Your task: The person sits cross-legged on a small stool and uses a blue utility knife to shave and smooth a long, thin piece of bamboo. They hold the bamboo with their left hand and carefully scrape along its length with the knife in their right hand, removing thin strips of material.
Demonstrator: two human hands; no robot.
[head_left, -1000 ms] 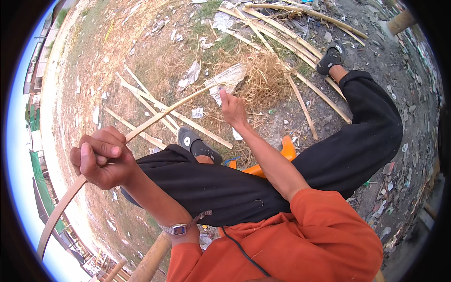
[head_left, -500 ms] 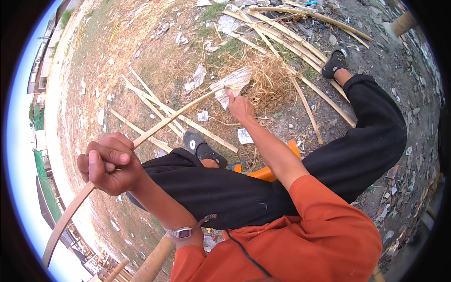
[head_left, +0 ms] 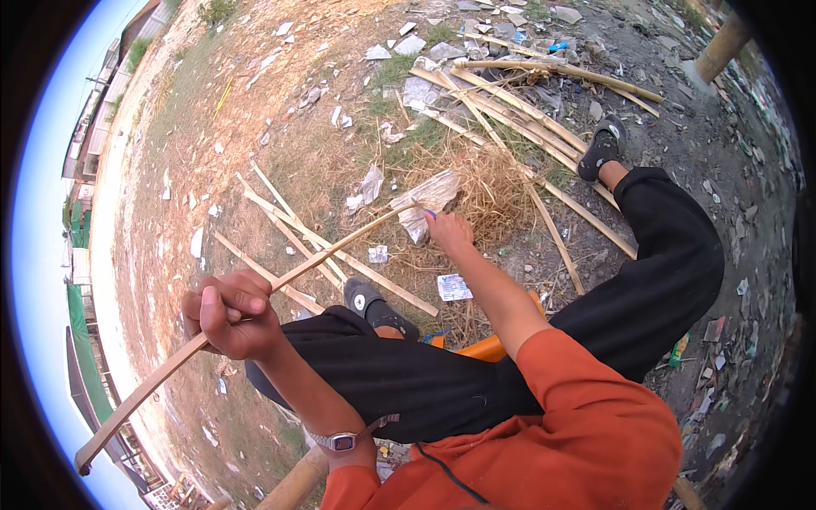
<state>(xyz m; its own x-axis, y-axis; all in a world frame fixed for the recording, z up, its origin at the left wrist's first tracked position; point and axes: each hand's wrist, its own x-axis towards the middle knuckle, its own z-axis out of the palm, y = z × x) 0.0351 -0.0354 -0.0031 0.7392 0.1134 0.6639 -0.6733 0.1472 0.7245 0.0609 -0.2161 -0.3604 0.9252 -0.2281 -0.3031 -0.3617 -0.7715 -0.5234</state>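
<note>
A long, thin bamboo strip (head_left: 144,396) slants from the lower left up toward the middle. My left hand (head_left: 231,314) is closed round it partway along, with the thumb lying over the fingers. Stretched out ahead, my right hand (head_left: 450,233) is closed at the strip's far end. A small blue object (head_left: 430,214) shows at its fingertips; most of it is hidden, so its kind cannot be made out. Beneath that end lie a crumpled whitish sheet (head_left: 415,224) and a heap of straw-coloured shavings (head_left: 493,195).
Split bamboo strips (head_left: 535,127) lie piled beyond the shavings, and a few more (head_left: 297,223) cross on the ground at the left. My shoes (head_left: 605,146) rest among them. A bamboo pole (head_left: 722,51) stands at the far right. Litter covers the ground.
The view has shifted, so the ground and both hands appear lower. The strip's near end now shows at the lower left. Blue now shows at my right fingertips.
</note>
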